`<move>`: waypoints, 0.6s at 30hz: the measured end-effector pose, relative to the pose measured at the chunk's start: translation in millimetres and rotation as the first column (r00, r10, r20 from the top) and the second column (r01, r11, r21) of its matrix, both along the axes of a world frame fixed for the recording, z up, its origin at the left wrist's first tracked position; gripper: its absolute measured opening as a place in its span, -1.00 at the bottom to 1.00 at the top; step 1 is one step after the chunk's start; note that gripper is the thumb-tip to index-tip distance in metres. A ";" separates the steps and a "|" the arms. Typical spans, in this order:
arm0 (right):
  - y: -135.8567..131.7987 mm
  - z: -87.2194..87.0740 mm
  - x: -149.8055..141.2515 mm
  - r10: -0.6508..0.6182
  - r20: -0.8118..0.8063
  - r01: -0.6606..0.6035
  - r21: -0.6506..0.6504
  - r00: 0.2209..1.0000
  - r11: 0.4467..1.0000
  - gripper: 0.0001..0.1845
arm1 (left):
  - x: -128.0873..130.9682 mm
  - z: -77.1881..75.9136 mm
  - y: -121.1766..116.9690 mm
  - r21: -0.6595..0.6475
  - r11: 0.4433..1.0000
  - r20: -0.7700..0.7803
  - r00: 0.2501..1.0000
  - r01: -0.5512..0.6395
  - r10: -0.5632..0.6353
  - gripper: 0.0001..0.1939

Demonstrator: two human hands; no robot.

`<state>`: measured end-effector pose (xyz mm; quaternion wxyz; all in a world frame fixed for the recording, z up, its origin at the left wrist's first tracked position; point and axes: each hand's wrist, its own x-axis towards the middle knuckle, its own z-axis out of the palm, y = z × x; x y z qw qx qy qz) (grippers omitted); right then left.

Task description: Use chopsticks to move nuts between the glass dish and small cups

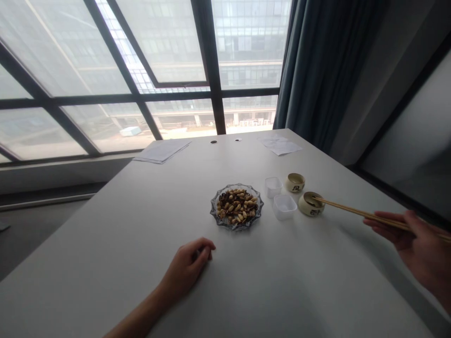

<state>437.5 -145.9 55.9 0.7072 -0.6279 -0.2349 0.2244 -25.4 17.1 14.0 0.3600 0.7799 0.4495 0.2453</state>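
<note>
My right hand (417, 244) grips a pair of wooden chopsticks (352, 209) at the right. Their tips reach into the mouth of the nearer cream ceramic cup (311, 206), which bears a dark character; whether they pinch anything there I cannot tell. My left hand (192, 263) rests on the table, fingers curled in, with nothing visible in it. Just beyond it sits a scalloped glass dish (214, 213) of peanuts in their shells (239, 206) mixed with small dark pieces. Two clear plastic boxes, one nearer (284, 207) and one farther (273, 187), stand between dish and cups.
A second cream cup (295, 183) stands behind the first. White papers lie at the far left (164, 151) and far right (281, 144) of the white table (116, 234). Two round holes pierce its far edge. Windows and a dark curtain (313, 70) are behind.
</note>
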 end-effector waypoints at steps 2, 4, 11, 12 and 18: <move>-2.4 -1.2 10.2 0.033 0.026 -0.032 -0.015 0.999 0.999 -0.63 | -0.7 -0.4 0.5 0.003 1.000 -0.002 1.000 0.005 -0.005 -0.69; -7.2 -2.2 20.9 0.073 0.041 -0.072 -0.043 0.996 0.997 -0.62 | -1.6 -1.1 0.8 0.000 1.000 -0.002 1.000 0.008 -0.008 -0.69; -22.2 1.5 40.4 0.037 -0.017 -0.038 -0.077 0.999 0.996 -0.63 | -2.5 -2.0 0.7 -0.005 1.000 -0.017 1.000 0.012 -0.012 -0.68; -22.9 2.0 40.3 0.029 -0.025 -0.031 -0.065 0.999 0.997 -0.64 | -2.3 -1.9 0.6 -0.006 1.000 -0.020 1.000 0.012 -0.012 -0.67; -19.5 7.4 21.7 0.031 -0.046 -0.031 0.015 0.998 0.999 -0.63 | -1.8 -1.4 1.3 -0.006 1.000 -0.035 0.999 0.006 -0.006 -0.67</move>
